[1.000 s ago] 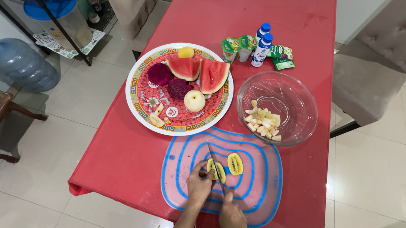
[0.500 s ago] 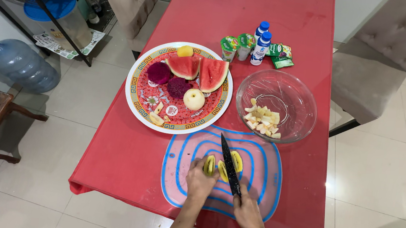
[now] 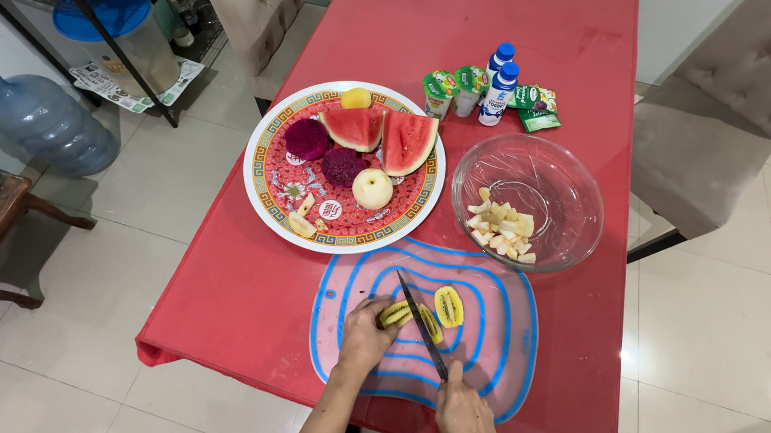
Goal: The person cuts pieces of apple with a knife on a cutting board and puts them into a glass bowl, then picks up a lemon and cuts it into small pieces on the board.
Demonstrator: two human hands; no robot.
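A black knife [image 3: 420, 323] was gripped in the right hand [image 3: 465, 418], its blade laid across a yellow kiwi piece [image 3: 397, 314] pinned under the curled fingers of the left hand [image 3: 364, 332] on the pink-and-blue cutting board [image 3: 493, 371]; a second kiwi half [image 3: 448, 306] lay just to the right. Pale fruit cubes [image 3: 499, 232] were held in the glass bowl [image 3: 561, 182] beyond. On the patterned plate [image 3: 265, 185] — far left — watermelon wedges [image 3: 379, 137] were set. Green cartons [image 3: 452, 88], blue-capped white bottles [image 3: 498, 87] and green sachets [image 3: 535, 107] were grouped farther back.
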